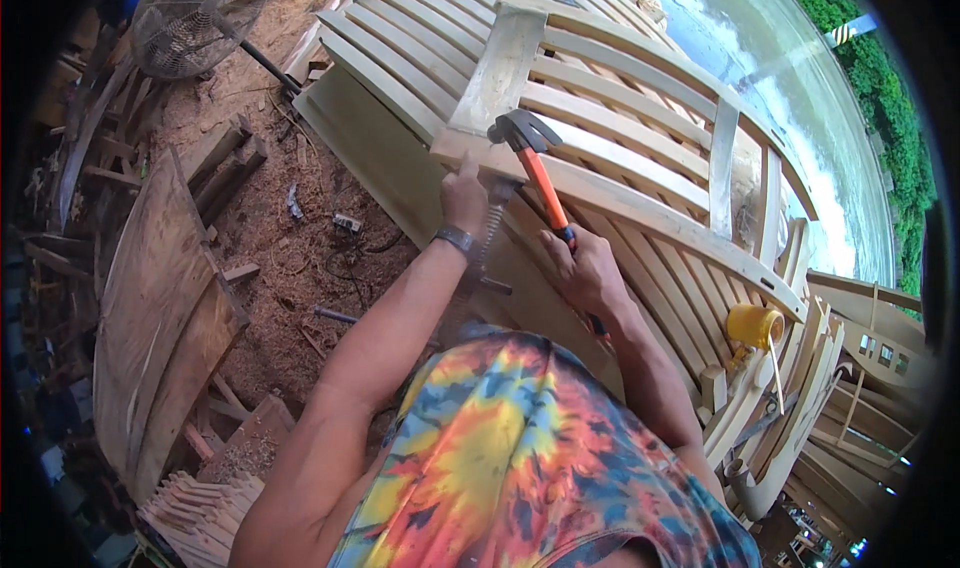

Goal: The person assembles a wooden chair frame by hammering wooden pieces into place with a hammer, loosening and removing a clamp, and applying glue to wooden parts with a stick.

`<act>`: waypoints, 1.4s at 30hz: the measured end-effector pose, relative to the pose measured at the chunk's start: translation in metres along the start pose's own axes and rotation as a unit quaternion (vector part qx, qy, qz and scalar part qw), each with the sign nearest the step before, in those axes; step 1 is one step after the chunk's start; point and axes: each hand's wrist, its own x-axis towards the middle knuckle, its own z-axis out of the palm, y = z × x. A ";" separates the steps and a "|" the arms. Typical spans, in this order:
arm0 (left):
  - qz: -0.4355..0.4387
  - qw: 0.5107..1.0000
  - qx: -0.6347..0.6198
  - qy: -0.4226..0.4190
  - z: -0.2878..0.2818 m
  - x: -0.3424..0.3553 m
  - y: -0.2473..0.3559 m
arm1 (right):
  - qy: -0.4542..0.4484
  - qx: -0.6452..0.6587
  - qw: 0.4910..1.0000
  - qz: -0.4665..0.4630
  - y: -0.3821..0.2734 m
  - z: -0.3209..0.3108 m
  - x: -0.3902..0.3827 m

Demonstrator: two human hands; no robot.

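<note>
My right hand point(588, 270) is wrapped round the handle of a claw hammer point(543, 188) with an orange and black grip. The hammer's dark head is over the near left corner of a slatted wooden frame point(640, 190). My left hand point(464, 200) is at that corner, one finger raised against the wood and the others curled; what they hold, if anything, is hidden. Just beside it, a clamp with a threaded screw point(492, 226) hangs below the frame's edge. The frame lies on a stack of other slatted wooden pieces point(410, 43).
A yellow pot point(754, 325) with a stick in it stands at the right on the wood. Curved wooden parts point(800, 398) are piled beyond it. Sawdust, wood scraps and a large plank point(165, 318) lie at left, with a fan point(200, 18) behind. Water borders the far right.
</note>
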 end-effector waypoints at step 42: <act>0.374 0.877 0.269 -0.137 0.073 -0.109 -0.020 | 0.189 0.218 0.948 0.135 0.143 -0.019 -0.215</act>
